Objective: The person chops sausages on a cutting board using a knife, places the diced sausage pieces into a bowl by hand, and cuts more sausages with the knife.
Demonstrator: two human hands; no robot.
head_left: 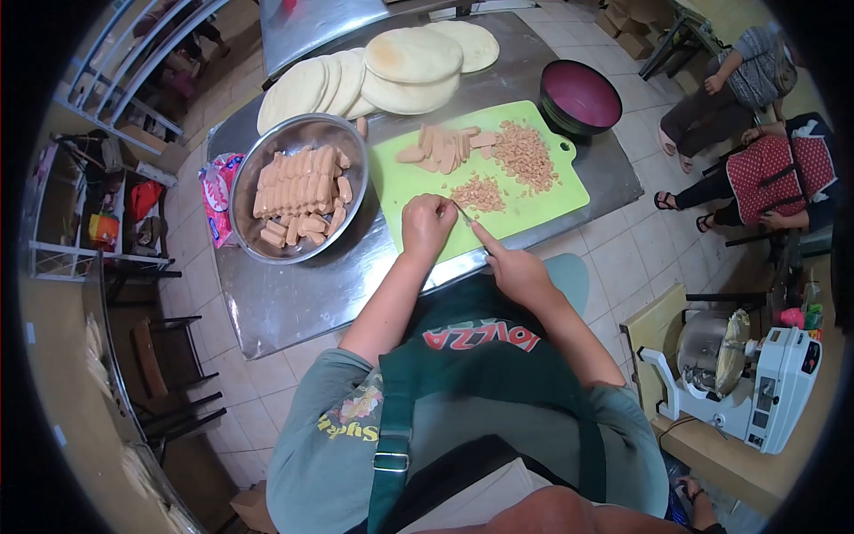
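Note:
My left hand point(428, 224) is closed at the near left edge of the green cutting board point(405, 182), its fingertips by the blade tip; anything between them is hidden. My right hand point(519, 270) grips a small knife point(464, 214) that points up and left toward my left hand. On the board lie a small pile of chopped pieces point(479, 193), a larger chopped pile point(527, 158) and sliced sausages point(440, 149). Left of the board, a steel bowl point(245, 158) holds whole and cut sausages point(298, 182).
Round flatbreads point(414, 55) overlap along the table's far side. A dark red bowl point(580, 96) stands beyond the board's right corner. A pink package point(216, 200) lies left of the steel bowl. Two people are at the right, above a white mixer point(783, 392).

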